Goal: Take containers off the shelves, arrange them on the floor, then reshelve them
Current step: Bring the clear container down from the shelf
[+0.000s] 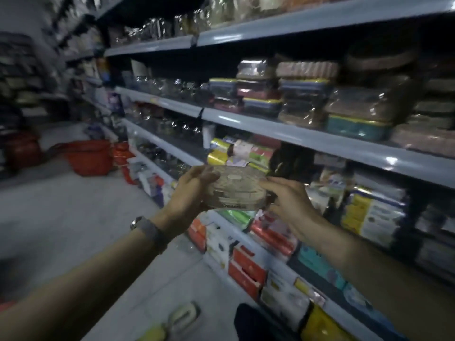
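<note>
Dim aisle: packed grey shelves (295,137) right, red basket (88,157) on pale floor (73,217). Gripping clear container (236,191) between left hand (190,193) and right hand (291,204)

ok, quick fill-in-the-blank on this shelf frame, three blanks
1. The left hand and the ____ hand grip the clear container.
2. The watch sits on the ____ wrist.
3. The red basket stands on the ____.

Missing words: right; left; floor.

Dim, motion-blurred, wide-angle edge distortion.
</note>
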Demonstrator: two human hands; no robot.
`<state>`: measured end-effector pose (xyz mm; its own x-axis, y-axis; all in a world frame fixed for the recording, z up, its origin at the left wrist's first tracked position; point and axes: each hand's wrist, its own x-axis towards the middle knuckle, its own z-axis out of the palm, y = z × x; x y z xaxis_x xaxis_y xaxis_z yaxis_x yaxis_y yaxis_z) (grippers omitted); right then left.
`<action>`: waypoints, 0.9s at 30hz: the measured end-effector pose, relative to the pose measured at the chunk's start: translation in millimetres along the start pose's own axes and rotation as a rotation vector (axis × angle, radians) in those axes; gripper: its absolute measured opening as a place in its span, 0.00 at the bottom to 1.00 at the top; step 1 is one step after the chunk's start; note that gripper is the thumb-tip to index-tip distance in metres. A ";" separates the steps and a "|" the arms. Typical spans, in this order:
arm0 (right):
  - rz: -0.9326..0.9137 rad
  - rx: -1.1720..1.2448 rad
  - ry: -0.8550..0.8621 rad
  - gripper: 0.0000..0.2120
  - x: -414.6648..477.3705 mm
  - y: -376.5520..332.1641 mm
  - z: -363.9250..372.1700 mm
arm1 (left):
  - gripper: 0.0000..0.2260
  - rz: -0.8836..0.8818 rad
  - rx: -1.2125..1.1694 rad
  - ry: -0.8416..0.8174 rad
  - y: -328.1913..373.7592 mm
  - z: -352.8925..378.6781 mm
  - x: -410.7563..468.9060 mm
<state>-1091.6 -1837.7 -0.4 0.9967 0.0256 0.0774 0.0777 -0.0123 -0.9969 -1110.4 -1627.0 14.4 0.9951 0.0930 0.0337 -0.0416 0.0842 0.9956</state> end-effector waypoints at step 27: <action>0.566 -0.011 -0.303 0.14 -33.4 349.3 191.0 | 0.14 -0.749 -0.203 0.378 -318.6 -216.0 -94.7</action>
<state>-1102.5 -1651.9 -353.9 0.8326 0.2936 -0.4696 -0.4563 -0.1169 -0.8821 -1210.8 -1448.3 -324.9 0.6717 0.2633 -0.6924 0.5624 0.4272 0.7080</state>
